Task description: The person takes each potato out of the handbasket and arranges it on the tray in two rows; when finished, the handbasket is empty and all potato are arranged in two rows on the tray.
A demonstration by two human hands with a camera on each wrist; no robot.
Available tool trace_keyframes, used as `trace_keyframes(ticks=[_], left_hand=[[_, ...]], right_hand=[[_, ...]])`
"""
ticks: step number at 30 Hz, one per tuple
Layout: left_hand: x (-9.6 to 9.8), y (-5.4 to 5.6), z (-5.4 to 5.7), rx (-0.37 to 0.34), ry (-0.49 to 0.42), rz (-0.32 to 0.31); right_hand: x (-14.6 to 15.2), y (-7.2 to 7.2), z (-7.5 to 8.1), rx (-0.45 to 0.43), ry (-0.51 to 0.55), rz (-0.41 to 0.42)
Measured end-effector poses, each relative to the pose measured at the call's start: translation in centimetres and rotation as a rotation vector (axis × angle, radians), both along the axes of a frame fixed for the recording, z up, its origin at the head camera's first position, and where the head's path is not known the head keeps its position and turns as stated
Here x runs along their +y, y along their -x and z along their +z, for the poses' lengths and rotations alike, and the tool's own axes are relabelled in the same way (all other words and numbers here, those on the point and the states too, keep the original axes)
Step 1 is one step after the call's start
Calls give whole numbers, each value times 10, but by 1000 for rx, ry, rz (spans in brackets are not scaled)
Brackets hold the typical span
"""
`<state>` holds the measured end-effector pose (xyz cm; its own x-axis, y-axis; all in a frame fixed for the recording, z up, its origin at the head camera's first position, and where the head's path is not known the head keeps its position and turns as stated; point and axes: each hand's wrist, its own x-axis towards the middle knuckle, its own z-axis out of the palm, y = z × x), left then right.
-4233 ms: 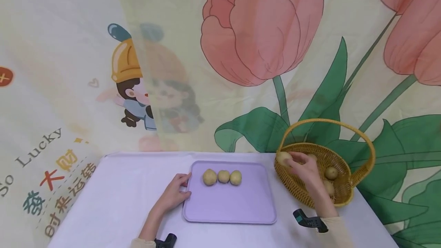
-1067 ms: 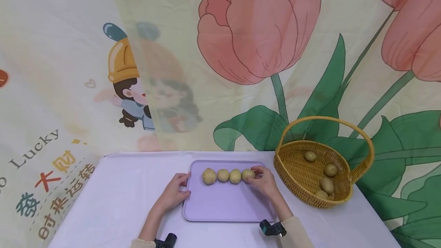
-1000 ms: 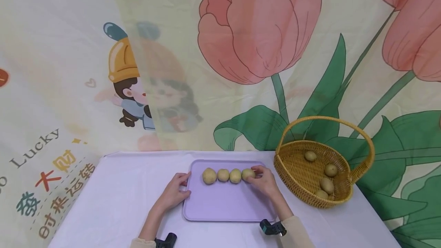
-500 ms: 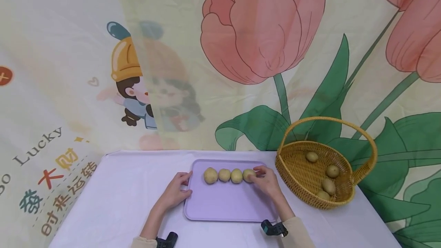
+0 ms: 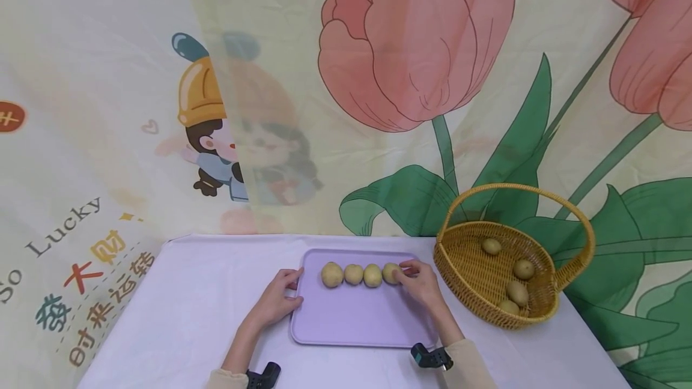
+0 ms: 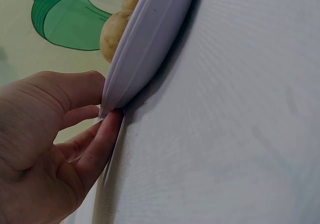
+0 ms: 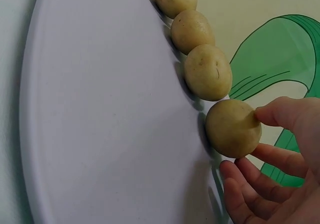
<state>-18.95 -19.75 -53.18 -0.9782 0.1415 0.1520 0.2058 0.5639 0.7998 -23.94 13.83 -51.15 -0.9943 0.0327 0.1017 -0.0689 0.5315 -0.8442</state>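
Note:
My right hand (image 5: 421, 284) pinches a small round potato (image 7: 232, 128) between thumb and index finger, at the right end of a row on the purple tray (image 5: 362, 323); its other fingers are loosely bent beside the tray. Three more potatoes lie to the left of it: one (image 5: 372, 275) right beside it, another (image 5: 354, 274) in the middle, and the largest (image 5: 332, 275) at the far left. At the tray's left edge, my left hand (image 5: 276, 299) touches the rim with thumb and fingertips spread apart, as the left wrist view also shows.
A wicker basket (image 5: 459, 287) with a tall handle stands at the right, several potatoes (image 5: 517, 293) inside. White cloth (image 5: 178, 311) covers the table. Behind hangs a curtain (image 5: 411, 53) printed with tulips and cartoon figures.
My right hand has carried a potato from the basket to the tray, setting it at the row's right end. During the last second both hands have stayed nearly still.

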Motion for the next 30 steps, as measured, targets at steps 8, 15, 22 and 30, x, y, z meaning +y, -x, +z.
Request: trace_keyframes(ticks=[8, 15, 22, 30], left_hand=[[1, 1, 0, 3, 11, -2], [1, 1, 1, -7, 14, -3], [2, 0, 2, -19, 2, 11], [0, -1, 2, -11, -6, -5]], right_hand=[[1, 1, -2, -37, 14, -15], [0, 0, 0, -40, 17, -21], [0, 2, -2, -16, 41, -9], [-2, 3, -6, 13, 110, -3]])
